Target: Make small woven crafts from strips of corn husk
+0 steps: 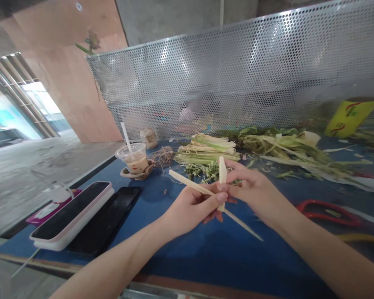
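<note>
Over the blue tabletop, my left hand (pixel 187 207) pinches a long pale leaf strip (pixel 187 181) that runs slantwise through the fingers, its thin end pointing down to the right. A second pale strip (pixel 222 168), upright and apparently folded, crosses it where my hands meet. My right hand (pixel 252 185) grips this upright strip between thumb and fingers, and my left thumb presses on its lower part. Some fingertips are hidden behind the strips. Just beyond my hands lie small green buds (pixel 212 169) and a bundle of pale green leaf strips (pixel 205 149).
Leafy husks (pixel 274 145) and a yellow container (pixel 352 118) stand before a perforated metal panel (pixel 180 66). Red handles (pixel 305 207) and a yellow handle (pixel 361 238) lie right. To the left are a drink cup (pixel 134 160), twine (pixel 163 157), a cased phone (pixel 75 211) and a black phone (pixel 107 218).
</note>
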